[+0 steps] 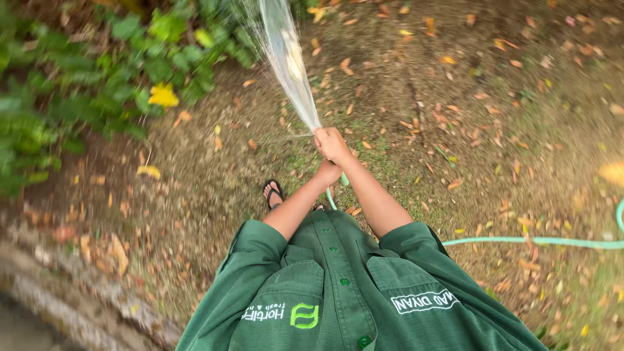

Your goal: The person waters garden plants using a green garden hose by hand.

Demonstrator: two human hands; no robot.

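Green shirt [338, 286] nearest; the green hose [533, 241] end is being gripped by both hands' closed fingers [328, 140], spraying water [286, 58] toward the shrubs [117, 71]. Trailing hose is possibly risking tripping the sandalled foot [273, 193].

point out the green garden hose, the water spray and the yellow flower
green garden hose [539, 241], head view, on the stretch lying across the ground
fanned water spray [286, 52], head view, middle of the stream
yellow flower [162, 96], head view, on its petals
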